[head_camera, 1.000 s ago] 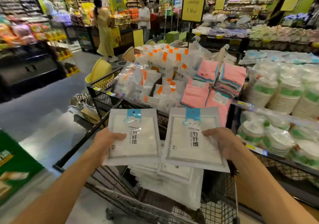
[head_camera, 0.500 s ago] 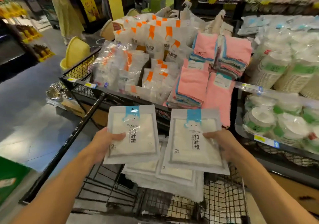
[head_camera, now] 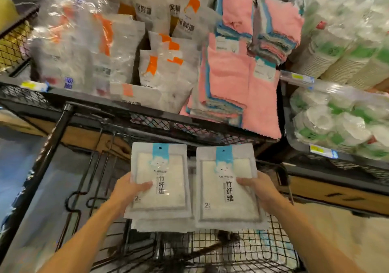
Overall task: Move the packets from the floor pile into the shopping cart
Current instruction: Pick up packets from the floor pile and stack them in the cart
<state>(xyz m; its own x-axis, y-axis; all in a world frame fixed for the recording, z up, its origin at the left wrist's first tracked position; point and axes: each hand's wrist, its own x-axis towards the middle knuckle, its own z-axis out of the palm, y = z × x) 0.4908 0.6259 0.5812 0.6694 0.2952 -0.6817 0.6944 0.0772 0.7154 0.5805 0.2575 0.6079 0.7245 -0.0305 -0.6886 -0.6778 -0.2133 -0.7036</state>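
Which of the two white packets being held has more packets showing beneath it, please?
The left hand's packet, gripped by the left hand; pale edges show under it. The right hand's packet shows none.

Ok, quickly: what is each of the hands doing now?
Left hand: holds the left packet, thumb on its front.
Right hand: holds the right packet.

left packet [head_camera: 160,180] beside right packet [head_camera: 227,186] | above cart [head_camera: 231,249] | shelf [head_camera: 147,106] behind

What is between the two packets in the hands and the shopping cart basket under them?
Nothing visible blocks them. The left hand grips one packet and the right hand grips another packet, both above the shopping cart. More white packets show just beneath them, over the wire basket.
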